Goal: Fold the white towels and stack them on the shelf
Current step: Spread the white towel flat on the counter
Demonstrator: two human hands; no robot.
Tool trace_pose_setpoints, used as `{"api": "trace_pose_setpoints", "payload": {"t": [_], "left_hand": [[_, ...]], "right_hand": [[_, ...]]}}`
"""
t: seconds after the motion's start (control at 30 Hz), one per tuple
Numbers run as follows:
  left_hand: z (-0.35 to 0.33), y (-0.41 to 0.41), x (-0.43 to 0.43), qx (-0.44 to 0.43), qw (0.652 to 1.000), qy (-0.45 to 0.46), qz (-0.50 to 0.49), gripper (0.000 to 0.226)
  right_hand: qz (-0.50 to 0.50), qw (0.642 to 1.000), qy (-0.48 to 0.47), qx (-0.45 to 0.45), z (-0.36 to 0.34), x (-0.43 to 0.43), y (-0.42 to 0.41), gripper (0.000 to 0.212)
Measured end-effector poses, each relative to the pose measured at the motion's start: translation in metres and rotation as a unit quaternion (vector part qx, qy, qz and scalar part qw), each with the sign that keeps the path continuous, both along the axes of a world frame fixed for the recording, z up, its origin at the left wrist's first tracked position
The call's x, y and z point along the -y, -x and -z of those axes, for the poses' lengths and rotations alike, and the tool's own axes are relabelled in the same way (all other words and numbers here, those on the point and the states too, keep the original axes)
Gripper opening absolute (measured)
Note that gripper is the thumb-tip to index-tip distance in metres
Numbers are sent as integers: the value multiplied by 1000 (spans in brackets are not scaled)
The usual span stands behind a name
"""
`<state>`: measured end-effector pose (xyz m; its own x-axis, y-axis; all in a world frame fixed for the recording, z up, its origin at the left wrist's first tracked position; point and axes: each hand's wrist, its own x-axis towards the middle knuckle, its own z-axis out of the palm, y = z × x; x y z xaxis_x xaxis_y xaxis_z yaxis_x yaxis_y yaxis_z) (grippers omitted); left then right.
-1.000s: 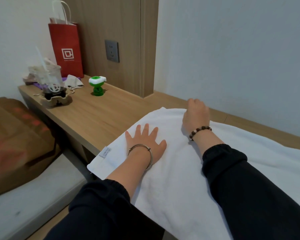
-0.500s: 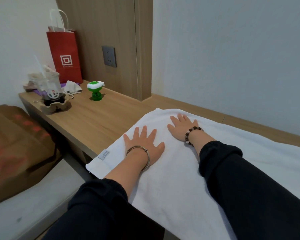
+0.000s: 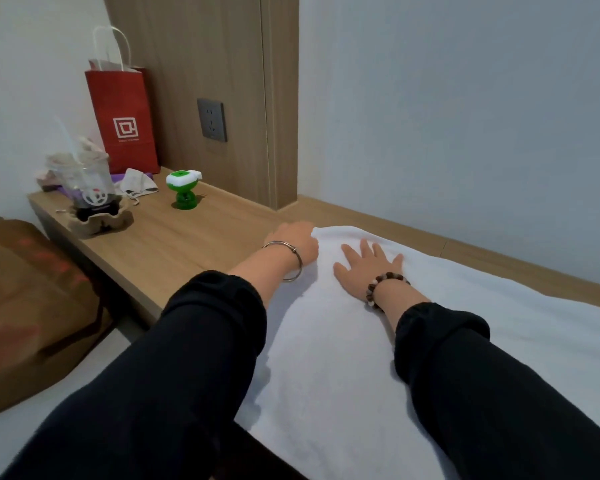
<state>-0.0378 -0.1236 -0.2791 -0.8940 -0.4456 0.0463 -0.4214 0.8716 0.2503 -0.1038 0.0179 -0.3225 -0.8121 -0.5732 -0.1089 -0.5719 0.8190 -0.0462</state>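
Left hand [image 3: 293, 242] grips towel [image 3: 326, 358] far corner on shelf [image 3: 187, 244]; right hand [image 3: 364, 268] flat on towel.

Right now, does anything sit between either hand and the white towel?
Nothing visible does. The left hand grips the far corner of the white towel, and the right hand lies flat on it.

A red paper bag [image 3: 123, 116] bears a white square logo with tiny lettering beneath, too blurred to read. A plastic cup [image 3: 90, 181] carries a round white emblem.
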Motion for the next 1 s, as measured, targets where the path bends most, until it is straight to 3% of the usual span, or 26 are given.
{"api": "trace_pose_setpoints", "payload": {"t": [0.13, 0.33, 0.67, 0.73, 0.8, 0.9, 1.0], "left_hand": [[18, 28, 12, 29, 995, -78, 53, 53], [44, 37, 40, 59, 995, 39, 76, 61], [39, 45, 53, 130, 982, 113, 74, 57], [29, 46, 46, 146, 968, 196, 52, 55], [18, 45, 28, 144, 960, 239, 30, 54], [8, 42, -20, 122, 983, 130, 30, 54], [10, 34, -85, 121, 989, 15, 87, 54]], "right_hand": [[-2, 1000, 7, -10, 5, 1, 4, 64], [-6, 1000, 8, -22, 9, 2, 7, 64], [-4, 1000, 3, 6, 4, 15, 13, 67], [-18, 998, 39, 34, -5, 17, 12, 65], [-18, 988, 141, 68, -17, 5, 13, 61], [3, 975, 220, 3, -36, -34, 21, 43], [60, 971, 211, -93, -51, -89, 36, 18]]}}
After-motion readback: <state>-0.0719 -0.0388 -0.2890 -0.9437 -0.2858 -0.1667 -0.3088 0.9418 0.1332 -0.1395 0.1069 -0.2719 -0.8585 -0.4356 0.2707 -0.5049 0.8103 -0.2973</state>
